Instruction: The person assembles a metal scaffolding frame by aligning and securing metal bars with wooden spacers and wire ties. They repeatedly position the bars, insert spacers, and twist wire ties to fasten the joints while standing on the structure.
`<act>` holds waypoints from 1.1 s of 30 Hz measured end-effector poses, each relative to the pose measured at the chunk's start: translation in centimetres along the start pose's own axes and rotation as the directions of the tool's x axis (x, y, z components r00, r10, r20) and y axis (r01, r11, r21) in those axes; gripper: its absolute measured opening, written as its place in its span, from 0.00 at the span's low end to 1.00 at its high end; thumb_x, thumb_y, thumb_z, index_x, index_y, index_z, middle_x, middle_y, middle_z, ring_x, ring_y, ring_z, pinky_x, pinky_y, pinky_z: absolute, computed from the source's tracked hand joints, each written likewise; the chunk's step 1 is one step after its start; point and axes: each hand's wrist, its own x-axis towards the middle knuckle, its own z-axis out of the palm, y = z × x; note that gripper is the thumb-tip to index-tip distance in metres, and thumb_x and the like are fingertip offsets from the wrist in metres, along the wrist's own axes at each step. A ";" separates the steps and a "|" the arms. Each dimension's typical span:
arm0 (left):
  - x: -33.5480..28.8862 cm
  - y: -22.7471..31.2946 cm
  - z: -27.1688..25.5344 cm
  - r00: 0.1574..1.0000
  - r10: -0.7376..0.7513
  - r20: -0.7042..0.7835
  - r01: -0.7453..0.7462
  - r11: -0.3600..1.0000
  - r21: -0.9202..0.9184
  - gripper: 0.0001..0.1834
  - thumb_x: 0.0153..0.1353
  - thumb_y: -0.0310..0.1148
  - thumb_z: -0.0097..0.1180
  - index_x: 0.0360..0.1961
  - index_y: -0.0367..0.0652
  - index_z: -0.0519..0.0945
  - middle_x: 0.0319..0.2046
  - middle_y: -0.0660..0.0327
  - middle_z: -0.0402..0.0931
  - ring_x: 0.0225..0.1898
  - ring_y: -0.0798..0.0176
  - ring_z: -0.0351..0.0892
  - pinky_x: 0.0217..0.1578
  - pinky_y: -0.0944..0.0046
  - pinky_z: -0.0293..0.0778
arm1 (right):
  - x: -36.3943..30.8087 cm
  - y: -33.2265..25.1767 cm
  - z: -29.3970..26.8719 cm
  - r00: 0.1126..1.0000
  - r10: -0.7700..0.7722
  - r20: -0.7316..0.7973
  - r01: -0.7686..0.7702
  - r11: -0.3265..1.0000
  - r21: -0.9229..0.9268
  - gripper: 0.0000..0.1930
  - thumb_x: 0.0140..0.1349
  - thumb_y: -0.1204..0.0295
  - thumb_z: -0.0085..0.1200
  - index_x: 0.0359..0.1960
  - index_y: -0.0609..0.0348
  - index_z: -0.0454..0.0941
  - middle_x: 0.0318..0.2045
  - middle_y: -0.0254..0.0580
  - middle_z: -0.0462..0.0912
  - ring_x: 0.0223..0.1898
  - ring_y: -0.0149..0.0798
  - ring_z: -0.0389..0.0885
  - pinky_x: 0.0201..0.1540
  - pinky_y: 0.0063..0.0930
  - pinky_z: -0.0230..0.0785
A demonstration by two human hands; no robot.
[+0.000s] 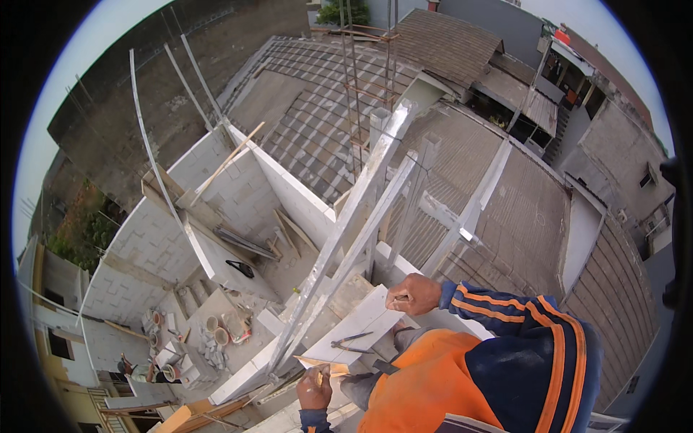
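Evidently, in the head view, the pincers (pixel 351 343) lay on the pale top of a white block wall (pixel 367 317), handles spread apart, between the wearer's two hands and touching neither. Right hand (pixel 415 294): at the upper end of that wall top, fingers curled in, thumb drawn up to the forefinger. Whether anything thin was pinched there could not be told. Left hand (pixel 315 387): lower in the view, fingers bent and partly closed, just beside a tan wooden piece (pixel 325 365). Could not tell whether it gripped the wood or only met it.

The wearer's orange shirt (pixel 426 382) filled the lower middle; its navy sleeve (pixel 505 310), striped orange, ran to the right wrist.

Beyond the hands, a silvery metal beam (pixel 339 231) slanted across the middle, with further metal members near it. To the left and below lay a block-walled room; on its floor were round buckets (pixel 221 335) and, near them, a stack of pale blocks (pixel 196 369). Farther off, upper middle: a tiled roof (pixel 310 123) and upright reinforcing bars (pixel 354 94). On the right: a corrugated roof (pixel 530 209).
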 end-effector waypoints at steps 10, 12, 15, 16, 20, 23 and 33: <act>13.3 16.3 1.5 0.996 0.060 -0.066 -0.086 0.846 -0.527 0.11 0.65 0.35 0.59 0.34 0.35 0.83 0.19 0.66 0.74 0.20 0.74 0.70 0.23 0.70 0.67 | -3.1 -2.8 -0.4 0.730 -0.191 -0.656 0.238 0.971 -0.017 0.08 0.63 0.74 0.56 0.41 0.64 0.82 0.29 0.46 0.83 0.27 0.42 0.80 0.32 0.31 0.72; 14.9 18.6 1.5 1.000 -0.028 0.012 0.028 0.659 -0.752 0.12 0.66 0.36 0.58 0.36 0.36 0.83 0.19 0.72 0.69 0.18 0.77 0.65 0.21 0.74 0.62 | -2.7 -3.6 -0.8 0.642 -0.134 -0.755 0.272 0.960 0.062 0.07 0.63 0.72 0.57 0.39 0.60 0.83 0.27 0.45 0.83 0.25 0.39 0.80 0.30 0.29 0.71; 16.5 21.0 2.1 0.996 -0.020 0.088 0.086 0.523 -0.848 0.12 0.66 0.36 0.58 0.39 0.36 0.82 0.19 0.70 0.69 0.18 0.77 0.65 0.20 0.76 0.61 | -2.8 -4.0 -1.7 0.584 -0.053 -0.810 0.252 0.961 0.118 0.07 0.64 0.72 0.57 0.39 0.61 0.83 0.27 0.43 0.83 0.24 0.30 0.77 0.29 0.25 0.69; 16.9 21.6 2.3 0.994 -0.034 0.108 0.110 0.522 -0.846 0.13 0.66 0.37 0.58 0.40 0.36 0.82 0.19 0.70 0.69 0.18 0.78 0.64 0.20 0.76 0.60 | -2.7 -4.0 -2.0 0.566 -0.021 -0.824 0.275 0.947 0.165 0.07 0.65 0.72 0.57 0.40 0.61 0.83 0.27 0.41 0.83 0.24 0.29 0.76 0.29 0.25 0.69; 17.7 22.8 3.0 0.984 -0.003 0.178 0.158 0.471 -0.868 0.15 0.63 0.38 0.62 0.43 0.37 0.80 0.20 0.69 0.71 0.18 0.78 0.64 0.19 0.77 0.61 | -2.4 -3.9 -3.9 0.526 0.063 -0.848 0.399 0.863 0.312 0.10 0.67 0.70 0.56 0.43 0.64 0.83 0.27 0.34 0.79 0.24 0.25 0.71 0.27 0.21 0.65; 17.7 23.3 3.6 0.976 0.029 0.214 0.151 0.613 -0.775 0.16 0.64 0.38 0.61 0.45 0.34 0.81 0.20 0.67 0.74 0.18 0.78 0.65 0.20 0.75 0.62 | -1.9 -4.2 -4.9 0.573 0.261 -0.777 0.471 0.671 0.573 0.12 0.69 0.68 0.54 0.43 0.65 0.83 0.29 0.31 0.77 0.25 0.23 0.69 0.29 0.17 0.64; 18.6 23.7 4.6 0.948 0.279 0.153 -0.143 0.805 -0.576 0.16 0.66 0.36 0.58 0.43 0.31 0.83 0.25 0.57 0.83 0.28 0.71 0.78 0.33 0.69 0.73 | 0.7 -5.8 -7.4 0.640 0.274 -0.718 0.652 0.301 0.696 0.14 0.72 0.65 0.50 0.47 0.65 0.76 0.37 0.36 0.76 0.37 0.31 0.73 0.44 0.25 0.72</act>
